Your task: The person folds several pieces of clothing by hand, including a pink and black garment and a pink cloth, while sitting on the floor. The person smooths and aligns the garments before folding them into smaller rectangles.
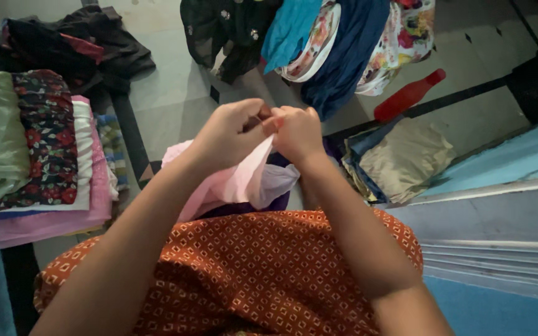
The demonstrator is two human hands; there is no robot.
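Left hand (228, 130) and right hand (297, 132) are raised together at centre frame, fingertips touching, both pinching the top edge of a pale pink cloth (235, 180) that hangs down onto the lap, above the orange patterned garment (250, 267) the person wears. At left lies a stack of folded clothes (51, 155) with a floral piece on top, far across the tiled floor (169, 93) a heap of dark and blue garments (337, 43), and at right a folded beige cloth (403, 158). A red plastic bottle (408, 96) lies tilted on the floor just beyond the beige cloth, well apart from the hands.
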